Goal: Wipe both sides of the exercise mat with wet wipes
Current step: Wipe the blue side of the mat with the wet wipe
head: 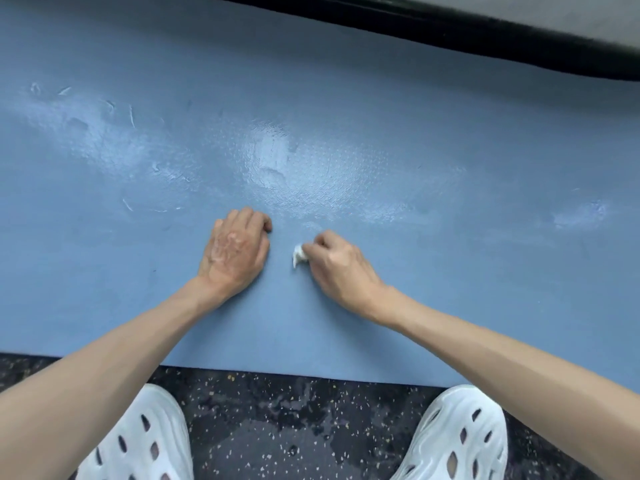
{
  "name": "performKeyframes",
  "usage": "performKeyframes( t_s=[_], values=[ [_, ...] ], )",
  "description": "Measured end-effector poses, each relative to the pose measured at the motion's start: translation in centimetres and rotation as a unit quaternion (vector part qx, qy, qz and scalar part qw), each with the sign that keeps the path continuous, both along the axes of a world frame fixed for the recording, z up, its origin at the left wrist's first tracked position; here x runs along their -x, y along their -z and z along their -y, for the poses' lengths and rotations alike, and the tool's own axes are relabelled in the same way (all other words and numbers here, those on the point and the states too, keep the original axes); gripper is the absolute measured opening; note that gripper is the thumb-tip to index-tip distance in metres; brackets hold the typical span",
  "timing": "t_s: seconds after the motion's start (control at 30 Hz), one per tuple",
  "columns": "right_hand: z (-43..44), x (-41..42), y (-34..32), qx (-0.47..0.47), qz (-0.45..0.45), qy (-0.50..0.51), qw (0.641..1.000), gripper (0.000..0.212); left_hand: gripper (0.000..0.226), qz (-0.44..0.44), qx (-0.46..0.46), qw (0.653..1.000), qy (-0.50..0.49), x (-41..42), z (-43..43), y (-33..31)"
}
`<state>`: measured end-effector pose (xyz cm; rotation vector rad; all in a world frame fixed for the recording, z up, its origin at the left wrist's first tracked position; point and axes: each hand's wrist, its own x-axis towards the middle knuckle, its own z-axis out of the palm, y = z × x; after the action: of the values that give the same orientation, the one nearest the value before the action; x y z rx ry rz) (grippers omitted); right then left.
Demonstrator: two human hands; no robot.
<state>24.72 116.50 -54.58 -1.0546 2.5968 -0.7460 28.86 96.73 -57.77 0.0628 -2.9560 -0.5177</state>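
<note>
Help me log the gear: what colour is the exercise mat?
The exercise mat is plain blue-grey, shown in the head view.

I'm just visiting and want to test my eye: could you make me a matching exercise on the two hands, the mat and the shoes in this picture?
Things:
1 left hand
2 right hand
3 exercise mat
4 shoes

States:
A white, holed, on the speckled floor
B pinches a white wipe
C blue, with shiny patches
D rests on the mat, no wipe showing

Pairs: 1-D, 2-B, 3-C, 4-A
</note>
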Motion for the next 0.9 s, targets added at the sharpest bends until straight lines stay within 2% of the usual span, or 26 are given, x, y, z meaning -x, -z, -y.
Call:
performKeyframes(
  t_s=[0.07, 0.13, 0.27, 0.33, 0.4, 0.47, 0.53, 0.6, 0.67, 0.8, 0.9],
  values=[
    [-2.1, -3.9, -0.1, 0.001, 0.033, -0.091, 0.995, 0.021, 0.021, -0.002, 0.003, 0.998, 0.06, 0.2, -0.8, 0.0],
    [-4.2, -7.8, -0.4, -0.002, 0.08, -0.164, 0.983, 0.023, 0.021, -0.001, 0.003, 0.995, 0.096, 0.3, -1.9, 0.3],
    [-5.4, -9.5, -0.5, 0.0, 0.124, -0.222, 0.967, 0.016, 0.017, 0.007, -0.01, 0.998, 0.069, 0.0, -3.3, 1.0],
    [-4.2, -6.9, -0.2, -0.025, 0.093, -0.201, 0.975, 0.02, 0.018, 0.007, -0.004, 0.998, 0.066, 0.1, -3.4, 1.1],
    [-2.7, -3.4, 0.2, -0.035, 0.048, -0.136, 0.989, 0.023, 0.018, 0.006, 0.0, 0.998, 0.069, 0.2, -3.4, 0.9],
    [-1.5, 0.2, 0.2, -0.007, 0.004, -0.047, 0.999, 0.021, 0.017, 0.006, 0.006, 0.998, 0.068, 0.2, -3.4, 0.8],
    [-0.8, 2.6, 0.2, -0.008, -0.026, 0.035, 0.999, 0.022, 0.017, 0.008, 0.01, 0.998, 0.068, 0.2, -3.4, 0.8],
    [-0.5, 2.8, 0.2, -0.024, -0.045, 0.061, 0.997, 0.021, 0.017, 0.007, 0.014, 0.998, 0.066, 0.2, -3.3, 0.8],
    [-1.2, 0.6, 0.1, -0.021, -0.035, 0.015, 0.999, 0.024, 0.016, 0.007, 0.013, 0.998, 0.064, 0.2, -3.3, 0.8],
    [-4.4, -5.0, -0.2, -0.024, 0.033, -0.167, 0.985, 0.018, 0.016, 0.006, 0.013, 0.998, 0.063, 0.3, -3.4, 0.9],
    [-4.1, -2.9, 0.0, -0.019, 0.011, -0.219, 0.976, 0.015, 0.016, 0.007, 0.016, 0.998, 0.061, 0.3, -3.4, 1.0]
  ],
)
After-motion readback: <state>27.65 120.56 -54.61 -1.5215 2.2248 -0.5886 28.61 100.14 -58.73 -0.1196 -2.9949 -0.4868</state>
